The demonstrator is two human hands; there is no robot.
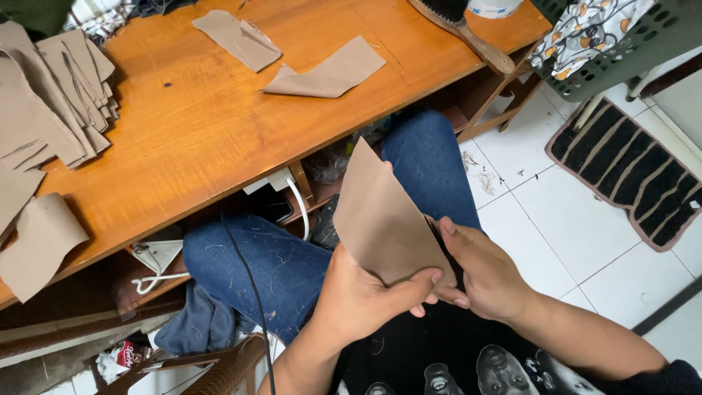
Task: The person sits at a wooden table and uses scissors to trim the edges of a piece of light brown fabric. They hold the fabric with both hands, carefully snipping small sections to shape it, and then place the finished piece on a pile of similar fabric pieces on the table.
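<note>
Tan fabric piece (380, 219), flat, stiff, pinched by left hand (358, 300), right hand (486, 274)

Both hands are held together over the lap, above the knees (292, 263) in blue jeans. The left hand (358, 296) is curled — thumb stretched rightward, pinching. The right hand (482, 274) is set just beside it, fingers closed — its forearm is angled in from the lower right.

Bright, even daylight, soft shadows, sharp focus, slight wide-angle edge stretch.
</note>
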